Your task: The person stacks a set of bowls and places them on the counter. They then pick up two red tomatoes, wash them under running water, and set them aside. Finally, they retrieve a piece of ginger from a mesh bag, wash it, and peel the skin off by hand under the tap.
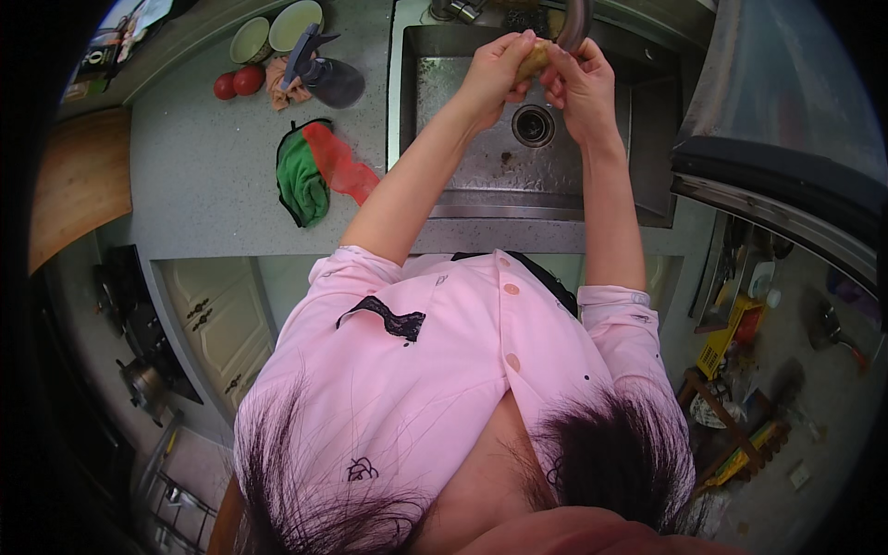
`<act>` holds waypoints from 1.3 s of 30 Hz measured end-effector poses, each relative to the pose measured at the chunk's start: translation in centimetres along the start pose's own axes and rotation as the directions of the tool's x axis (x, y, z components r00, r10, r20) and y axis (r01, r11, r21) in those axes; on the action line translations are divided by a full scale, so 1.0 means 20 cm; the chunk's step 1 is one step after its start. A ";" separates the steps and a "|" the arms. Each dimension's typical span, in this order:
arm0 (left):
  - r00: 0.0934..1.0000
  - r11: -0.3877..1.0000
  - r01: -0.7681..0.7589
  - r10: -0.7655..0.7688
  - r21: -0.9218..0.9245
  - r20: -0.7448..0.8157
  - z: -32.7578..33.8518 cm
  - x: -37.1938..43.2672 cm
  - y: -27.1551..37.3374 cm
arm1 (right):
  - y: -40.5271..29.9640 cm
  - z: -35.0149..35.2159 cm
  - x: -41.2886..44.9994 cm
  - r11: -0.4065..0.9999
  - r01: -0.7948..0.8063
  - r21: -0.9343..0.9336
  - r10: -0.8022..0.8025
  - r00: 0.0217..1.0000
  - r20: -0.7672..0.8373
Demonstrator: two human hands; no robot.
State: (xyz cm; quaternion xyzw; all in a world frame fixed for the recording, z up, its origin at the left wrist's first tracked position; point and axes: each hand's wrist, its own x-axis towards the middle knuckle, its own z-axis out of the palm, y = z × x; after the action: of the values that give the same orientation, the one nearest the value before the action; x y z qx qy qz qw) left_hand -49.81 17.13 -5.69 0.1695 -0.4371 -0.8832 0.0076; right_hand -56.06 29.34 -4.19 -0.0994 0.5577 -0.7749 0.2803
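Over the far part of a stainless steel sink (465,170), both my hands are on a yellowish-brown potato-like vegetable (533,61). My left hand (496,73) wraps around its left side, with the thumb along the top. At its right end are the fingers of my right hand (579,80), close beneath the faucet spout (576,26). The fingers hide part of the vegetable. Below my hands the drain (533,126) shows in the wet basin, with a small dark scrap near it.
Left on the speckled countertop (208,173) are a green cloth (302,180), red netting (340,163), a spray bottle (333,82), a peach-coloured rag (281,83), two tomatoes (248,80) and two bowls (297,24). A large appliance-like body (784,90) borders the sink's right.
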 end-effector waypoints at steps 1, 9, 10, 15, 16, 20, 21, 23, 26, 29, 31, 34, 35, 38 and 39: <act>1.000 1.000 -0.010 0.010 0.013 0.012 0.00 0.00 0.00 | 0.00 -0.01 0.00 1.000 -0.006 0.028 0.006 1.000 -0.003; 0.870 0.801 -0.491 0.471 0.341 0.146 -0.06 0.05 -0.10 | -0.01 0.01 -0.02 0.999 -0.051 -0.003 0.050 0.993 -0.110; 0.858 0.780 -0.511 0.485 0.361 0.169 -0.07 0.06 -0.09 | -0.01 0.00 -0.02 0.999 -0.043 -0.006 0.042 0.994 -0.105; 0.969 0.973 -0.223 0.215 0.053 0.121 -0.06 0.03 -0.07 | -0.01 0.01 -0.02 0.995 -0.030 0.100 0.036 0.997 -0.064; 0.962 0.963 -0.255 0.244 0.085 0.122 -0.07 0.04 -0.09 | -0.01 0.01 -0.02 0.993 -0.047 0.112 0.055 0.996 -0.070; 0.872 0.801 -0.489 0.437 0.345 0.221 -0.11 0.08 -0.10 | -0.03 0.02 -0.01 0.992 -0.118 0.031 0.121 0.988 -0.093; 0.872 0.800 -0.488 0.432 0.349 0.229 -0.11 0.08 -0.09 | -0.03 0.00 -0.01 0.992 -0.119 0.047 0.122 0.989 -0.080; 0.873 0.799 -0.485 0.420 0.357 0.246 -0.11 0.08 -0.07 | -0.03 -0.02 0.00 0.990 -0.119 0.079 0.124 0.991 -0.056; 0.927 0.928 -0.343 0.309 0.143 0.213 -0.12 0.08 -0.08 | -0.02 -0.02 0.00 0.984 -0.106 0.146 0.107 0.994 0.000; 0.905 0.895 -0.407 0.369 0.181 0.211 -0.11 0.09 -0.09 | -0.03 -0.01 0.00 0.986 -0.131 0.103 0.134 0.991 -0.026; 0.933 0.939 -0.325 0.298 0.117 0.203 -0.11 0.10 -0.09 | -0.03 -0.01 0.01 0.990 -0.106 0.098 0.108 0.994 -0.018; 0.962 0.979 -0.200 0.201 -0.025 0.185 -0.10 0.08 -0.07 | -0.03 0.00 0.00 0.991 -0.082 0.107 0.083 0.997 -0.005; 0.969 0.984 -0.158 0.171 -0.080 0.180 -0.09 0.07 -0.06 | -0.03 0.00 0.00 0.991 -0.077 0.113 0.077 0.997 0.000; 0.957 0.976 -0.216 0.214 -0.012 0.193 -0.10 0.08 -0.09 | -0.02 0.00 0.00 0.990 -0.099 0.097 0.102 0.994 -0.025; 0.953 0.971 -0.237 0.229 0.020 0.197 -0.11 0.08 -0.09 | -0.03 -0.01 0.00 0.992 -0.102 0.073 0.104 0.994 -0.028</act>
State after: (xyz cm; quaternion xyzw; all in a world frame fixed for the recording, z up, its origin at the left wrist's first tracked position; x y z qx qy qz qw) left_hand -50.42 16.30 -8.81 0.0303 -0.4720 -0.8787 0.0653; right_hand -56.31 29.51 -3.75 -0.0479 0.5383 -0.7804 0.3144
